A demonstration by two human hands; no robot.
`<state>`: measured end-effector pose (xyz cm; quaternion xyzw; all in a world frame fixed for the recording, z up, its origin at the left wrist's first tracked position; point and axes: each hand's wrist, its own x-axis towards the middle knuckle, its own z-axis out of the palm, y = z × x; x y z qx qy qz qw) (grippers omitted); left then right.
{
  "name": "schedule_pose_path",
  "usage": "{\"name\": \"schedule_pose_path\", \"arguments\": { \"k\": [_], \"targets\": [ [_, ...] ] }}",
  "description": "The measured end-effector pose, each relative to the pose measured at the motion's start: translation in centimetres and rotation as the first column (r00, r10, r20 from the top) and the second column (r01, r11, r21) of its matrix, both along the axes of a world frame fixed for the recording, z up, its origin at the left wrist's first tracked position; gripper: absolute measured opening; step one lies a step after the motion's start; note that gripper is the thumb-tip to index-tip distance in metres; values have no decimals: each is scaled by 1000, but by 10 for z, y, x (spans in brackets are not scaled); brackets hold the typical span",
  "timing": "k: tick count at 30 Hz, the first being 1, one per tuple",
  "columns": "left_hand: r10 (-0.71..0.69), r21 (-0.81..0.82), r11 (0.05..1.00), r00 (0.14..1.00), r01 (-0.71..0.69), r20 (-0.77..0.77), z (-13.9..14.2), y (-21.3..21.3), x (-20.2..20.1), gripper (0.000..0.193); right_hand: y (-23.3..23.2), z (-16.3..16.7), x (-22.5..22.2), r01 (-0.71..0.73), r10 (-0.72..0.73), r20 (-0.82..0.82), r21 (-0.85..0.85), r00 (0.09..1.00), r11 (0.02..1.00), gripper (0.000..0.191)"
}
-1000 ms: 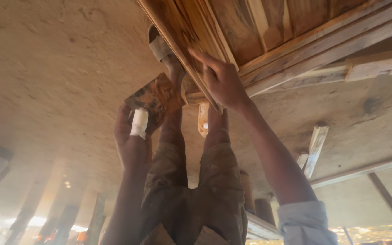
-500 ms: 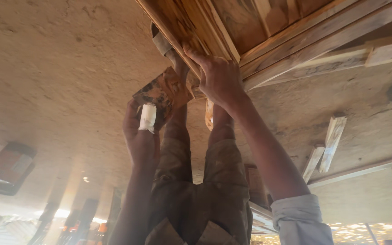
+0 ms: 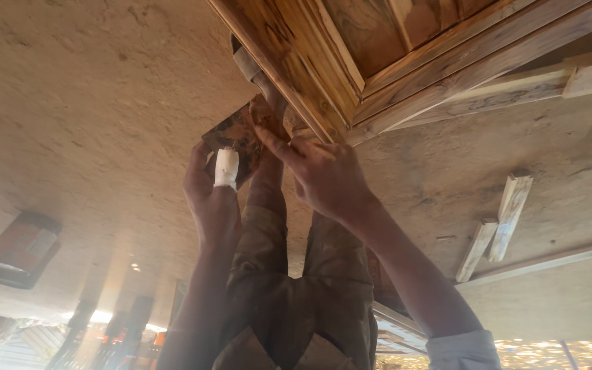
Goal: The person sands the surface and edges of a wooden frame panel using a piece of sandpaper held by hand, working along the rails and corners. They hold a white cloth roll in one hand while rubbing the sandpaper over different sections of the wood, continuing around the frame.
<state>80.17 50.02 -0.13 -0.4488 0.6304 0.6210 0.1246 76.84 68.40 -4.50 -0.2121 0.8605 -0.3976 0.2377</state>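
Observation:
My left hand, with a white bandage around its thumb, holds a worn brown sheet of sandpaper in front of my legs. My right hand reaches in from the right. Its index finger lies across the sheet's right edge, and its other fingers curl just below the corner of a varnished wooden furniture frame. The frame fills the upper right, with grooved mouldings running diagonally. My olive trousers and one foot show behind the hands.
The sandy concrete floor spreads to the left. Two short wood offcuts and a long batten lie on the floor at right. A dark cylindrical tin sits at far left. Blurred shapes line the bottom edge.
My right hand has come off the frame's edge and moved down to the sandpaper. My left hand with the sheet has shifted slightly lower and right, and the view has tilted.

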Motion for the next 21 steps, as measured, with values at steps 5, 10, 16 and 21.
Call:
{"name": "schedule_pose_path", "arguments": {
  "k": [5,10,16,21],
  "targets": [
    [94,51,994,995,-95,19,4,3,6,44,12,1,13,188,-178,81,-141,981,972,37],
    [168,-67,985,963,-157,211,1,9,12,56,15,-44,2,482,-322,570,-151,756,863,43],
    [194,129,970,976,-205,94,-7,11,28,47,1,-73,-13,480,-284,591,-202,755,854,49],
    [111,53,992,994,-111,6,-9,12,36,46,24,-58,-32,192,-194,644,75,740,979,44]
  ]
}}
